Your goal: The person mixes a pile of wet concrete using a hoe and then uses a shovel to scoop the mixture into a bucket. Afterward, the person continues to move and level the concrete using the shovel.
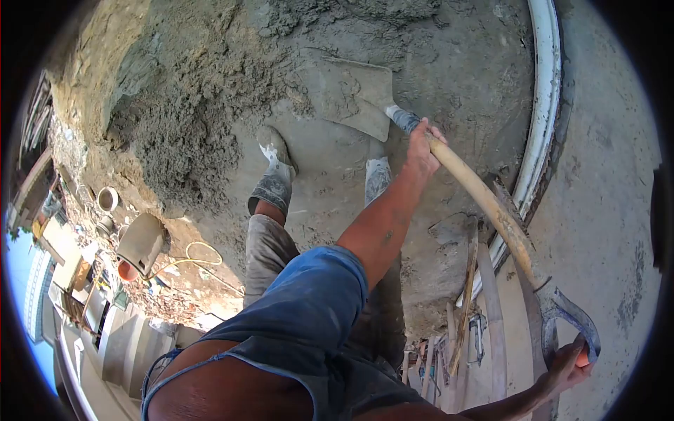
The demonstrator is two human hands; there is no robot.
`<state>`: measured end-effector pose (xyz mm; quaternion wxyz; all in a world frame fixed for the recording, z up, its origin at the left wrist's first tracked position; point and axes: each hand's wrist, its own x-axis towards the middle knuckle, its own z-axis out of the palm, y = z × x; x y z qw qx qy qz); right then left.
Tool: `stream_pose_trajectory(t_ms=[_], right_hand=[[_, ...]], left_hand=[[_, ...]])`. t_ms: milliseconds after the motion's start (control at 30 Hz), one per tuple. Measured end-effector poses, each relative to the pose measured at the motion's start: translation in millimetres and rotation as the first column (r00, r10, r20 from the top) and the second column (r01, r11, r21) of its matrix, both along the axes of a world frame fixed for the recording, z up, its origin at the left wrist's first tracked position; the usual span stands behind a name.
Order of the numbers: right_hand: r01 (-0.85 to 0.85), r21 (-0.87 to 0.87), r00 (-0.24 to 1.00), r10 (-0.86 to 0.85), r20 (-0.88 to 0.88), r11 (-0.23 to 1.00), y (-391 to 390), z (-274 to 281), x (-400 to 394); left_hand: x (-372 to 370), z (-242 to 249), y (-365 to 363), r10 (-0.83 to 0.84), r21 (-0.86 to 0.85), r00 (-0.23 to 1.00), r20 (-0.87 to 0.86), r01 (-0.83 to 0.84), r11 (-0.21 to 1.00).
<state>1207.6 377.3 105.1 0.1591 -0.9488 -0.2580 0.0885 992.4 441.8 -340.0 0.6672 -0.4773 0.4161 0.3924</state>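
Note:
A shovel with a flat blade (351,98) and a wooden shaft (484,193) slants across the view. My left hand (425,146) is wrapped round the shaft just above the blade's socket. At the far end, my right hand (570,365) is closed on the D-shaped handle (577,319). The blade lies low over wet grey cement mix, with a smear of mix on it. Left of the blade rises a rough heap of mix (186,140). My rubber boots (274,158), spattered with cement, stand in the smoothed mix near the blade.
A white curved edging (546,91) borders the mix at right, beside a concrete floor (604,175). Another shovel (453,228) and several wooden pieces (491,309) lie at lower right. At left are a grey bucket (142,242), a yellow hose (203,245) and rubble.

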Motion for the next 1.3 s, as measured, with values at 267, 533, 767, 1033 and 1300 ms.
stream_pose_trajectory(t_ms=[267, 533, 767, 1033, 1300], right_hand=[[0.334, -0.116, 0.928, -0.305, 0.215, 0.935, -117, 11, 45], [0.518, -0.038, 0.838, -0.498, 0.224, 0.855, -139, -37, 34], [0.584, -0.048, 0.809, -0.577, 0.108, 0.810, -194, -42, -69], [0.422, -0.006, 0.905, -0.421, 0.063, 0.907, -127, -112, -114], [0.022, 0.008, 0.997, -0.021, -0.069, 1.000, 142, -123, -120]], left_hand=[[43, 40, -68, -0.537, -0.162, 0.825, -0.177, 0.513, 0.843], [38, 8, -72, -0.515, -0.197, 0.853, -0.082, 0.493, 0.848], [-43, 7, -84, -0.580, -0.182, 0.799, -0.160, 0.554, 0.812], [-113, -35, -23, -0.379, -0.090, 0.892, -0.247, 0.368, 0.925], [-220, -49, 162, -0.117, -0.067, 0.968, -0.221, 0.105, 0.992]])
